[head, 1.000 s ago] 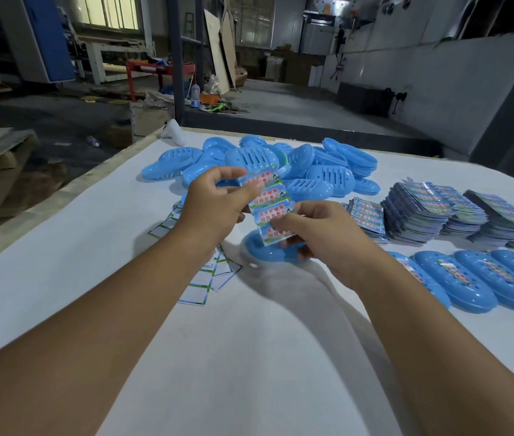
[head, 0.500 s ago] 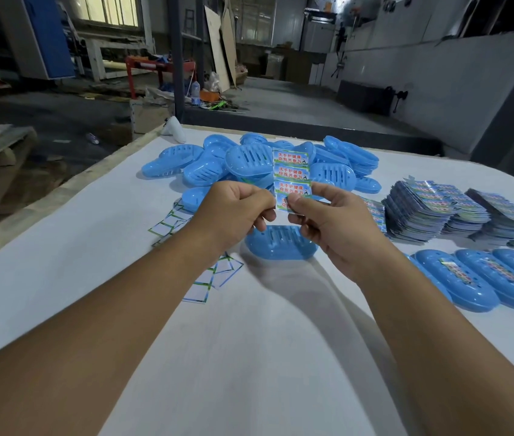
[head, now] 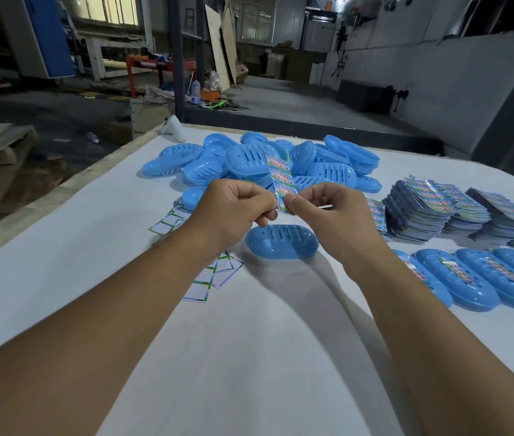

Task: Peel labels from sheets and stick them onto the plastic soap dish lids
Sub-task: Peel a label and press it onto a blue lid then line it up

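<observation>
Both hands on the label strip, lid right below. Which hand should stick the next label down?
Probably right. The right hand pinches the label strip's lower end, directly above the single lid. The left hand pinches beside it and could hold the strip.

Both forearms are bare (no sleeves, gloves or jewellery visible).

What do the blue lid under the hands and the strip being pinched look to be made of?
Blue lid: moulded plastic, smooth with a slight sheen, slotted top. Label strip, pinched by the left hand and right hand: likely glossy printed sticker paper; it stands thin and slightly curved.
</observation>
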`<action>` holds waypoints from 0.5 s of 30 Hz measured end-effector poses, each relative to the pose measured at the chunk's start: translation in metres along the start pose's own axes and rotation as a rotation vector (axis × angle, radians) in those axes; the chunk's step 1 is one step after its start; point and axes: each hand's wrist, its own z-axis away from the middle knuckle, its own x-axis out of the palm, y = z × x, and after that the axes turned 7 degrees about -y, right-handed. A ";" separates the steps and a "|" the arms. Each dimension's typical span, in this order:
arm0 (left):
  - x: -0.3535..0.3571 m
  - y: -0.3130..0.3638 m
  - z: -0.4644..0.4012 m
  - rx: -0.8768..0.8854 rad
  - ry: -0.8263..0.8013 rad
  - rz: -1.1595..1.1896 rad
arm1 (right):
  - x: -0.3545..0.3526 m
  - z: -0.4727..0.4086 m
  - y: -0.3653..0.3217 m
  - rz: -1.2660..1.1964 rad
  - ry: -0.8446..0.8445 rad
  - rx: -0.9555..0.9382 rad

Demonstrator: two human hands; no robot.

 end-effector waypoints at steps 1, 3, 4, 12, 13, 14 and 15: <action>0.000 0.000 0.000 0.011 0.005 -0.011 | 0.001 0.001 0.000 0.017 -0.016 -0.027; 0.001 -0.001 0.000 0.032 0.016 -0.035 | 0.002 0.002 -0.001 0.055 -0.044 -0.052; 0.001 -0.001 0.001 0.043 0.024 -0.046 | 0.003 0.003 -0.002 0.068 -0.053 -0.055; 0.005 -0.002 0.006 0.193 0.053 -0.271 | 0.007 0.007 -0.005 0.080 -0.065 -0.022; 0.005 -0.002 0.007 0.210 0.053 -0.303 | 0.007 0.007 -0.006 0.074 -0.064 -0.019; 0.005 -0.002 0.007 0.223 0.052 -0.330 | 0.008 0.008 -0.006 0.068 -0.062 -0.019; 0.005 -0.002 0.007 0.232 0.052 -0.351 | 0.008 0.008 -0.007 0.066 -0.059 -0.019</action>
